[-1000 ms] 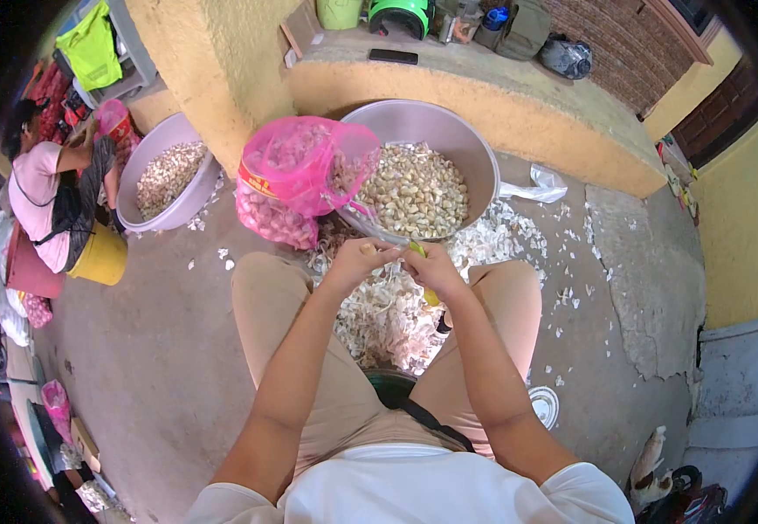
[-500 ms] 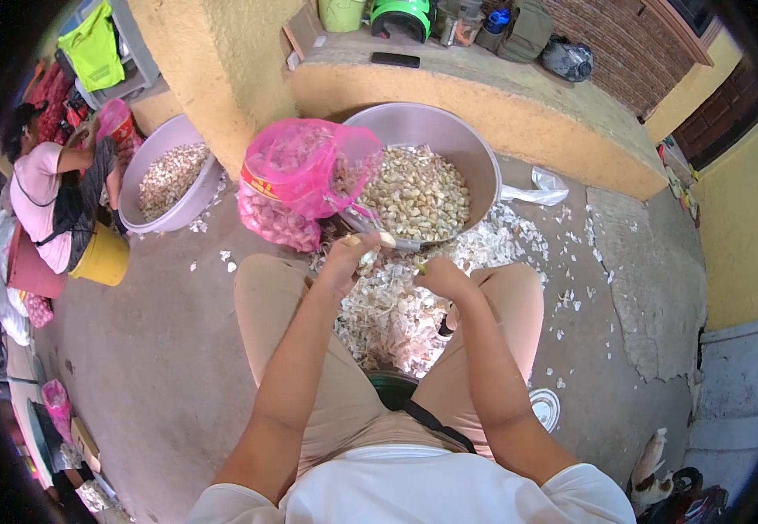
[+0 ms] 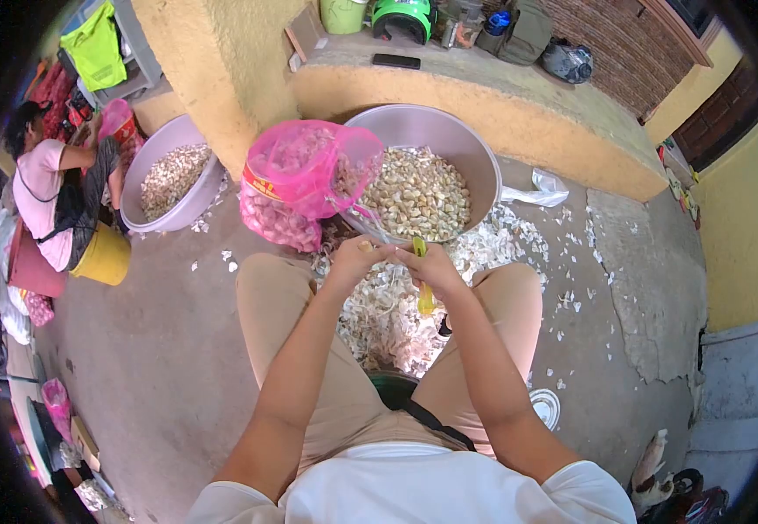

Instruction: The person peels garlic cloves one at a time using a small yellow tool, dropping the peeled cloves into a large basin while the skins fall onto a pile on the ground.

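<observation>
My left hand (image 3: 354,262) is closed, its fingers pinching a garlic piece (image 3: 366,247) that is mostly hidden. Wrapped round a yellow-green cutter knife (image 3: 426,299), my right hand (image 3: 434,269) meets the left fingertips. The blade cannot be made out. Just beyond my hands stands a wide basin (image 3: 494,166) with a heap of garlic cloves (image 3: 418,192). Left of it, a pink mesh bag (image 3: 279,223) full of garlic leans against the rim. Papery garlic skins (image 3: 388,319) pile up between my knees.
Another person (image 3: 47,183) sits at the left on a yellow bucket (image 3: 104,258), near a second basin (image 3: 209,192) of garlic. Behind the basins run a pillar (image 3: 213,70) and a low ledge (image 3: 475,92) with a phone (image 3: 396,61) on it. A white lid (image 3: 545,409) lies right of my leg.
My hands have come together and the left fingers now cover most of the garlic. The cutter knife has turned more into view. The other person's head has shifted slightly.
</observation>
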The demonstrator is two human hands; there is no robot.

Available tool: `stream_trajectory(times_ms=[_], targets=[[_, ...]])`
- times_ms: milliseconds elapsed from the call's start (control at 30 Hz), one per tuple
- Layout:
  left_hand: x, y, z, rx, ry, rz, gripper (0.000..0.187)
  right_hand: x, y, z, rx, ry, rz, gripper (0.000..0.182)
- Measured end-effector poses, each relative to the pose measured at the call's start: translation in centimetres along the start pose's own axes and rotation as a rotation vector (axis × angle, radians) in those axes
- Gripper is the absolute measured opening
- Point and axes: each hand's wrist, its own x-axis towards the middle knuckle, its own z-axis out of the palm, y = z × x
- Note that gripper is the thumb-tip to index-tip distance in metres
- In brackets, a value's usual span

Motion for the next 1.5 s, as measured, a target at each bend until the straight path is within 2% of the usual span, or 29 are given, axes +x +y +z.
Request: stream_trajectory(times_ms=[133,333,433,533,633,733,833,933,1033,1067,1133,1167,1233,1267,1367,1467,1500], targets=[[-0.1,0.4,0.7,0.057,0.053,0.128,0.019,0.5,0.9,0.0,0.118,0.094,0.000,0.017],[-0.8,1.3,0.8,0.118,0.086,0.138,0.016,0.4,1.0,-0.2,0.200,0.077,-0.004,0.015],[-1.0,1.6,0.9,0.317,0.126,0.252,0.015,0.5,1.2,-0.2,0.193,0.078,-0.033,0.017],[-1.1,1.2,1.0,0.351,0.093,0.326,0.014,0.7,1.6,-0.4,0.248,0.127,-0.003,0.018],[-1.4,1.5,1.1,0.441,0.045,0.262,0.014,1.5,2.2,-0.9,0.327,0.235,0.050,0.019],[-0.5,0.4,0.4,0.471,0.151,0.047,0.019,1.8,2.3,-2.0,-0.140,0.259,0.135,0.022],[1.1,-1.6,-1.0,0.364,0.277,0.115,0.023,1.9,2.9,-2.4,-0.563,0.186,0.075,0.026],[0.5,-0.8,-0.7,-0.015,0.159,-0.377,0.033,3.3,3.3,-3.1,-0.168,0.202,0.142,0.022],[-0.4,0.7,-0.5,-0.093,-0.088,-0.527,0.044,3.6,2.2,-3.6,0.548,0.384,0.025,0.019],[-0.4,0.4,-0.6,-0.116,-0.131,-0.540,0.046,3.3,1.9,-3.7,0.629,0.416,0.032,0.020],[-0.2,0.3,-0.8,-0.160,-0.215,-0.564,0.049,3.0,2.1,-3.1,0.327,0.416,-0.012,0.024],[-0.3,0.2,-0.6,-0.157,-0.190,-0.559,0.050,2.9,2.1,-2.6,0.175,0.413,-0.036,0.027],[-1.2,1.5,0.5,-0.151,-0.137,-0.550,0.050,1.6,0.7,-1.3,0.011,0.230,-0.027,0.032],[-1.4,1.6,0.5,-0.168,-0.190,-0.545,0.052,1.0,0.3,-0.7,-0.070,0.140,-0.019,0.035],[-1.7,2.0,0.9,-0.108,-0.178,-0.505,0.056,1.0,1.7,0.1,-0.412,-0.074,-0.233,0.037],[1.0,-4.4,0.9,-0.043,-0.165,-0.370,0.057,0.5,1.6,0.9,-0.589,-0.054,-0.290,0.040],[0.6,-3.5,1.2,-0.059,-0.160,-0.372,0.056,0.5,1.7,0.9,-0.654,-0.040,-0.289,0.040]])
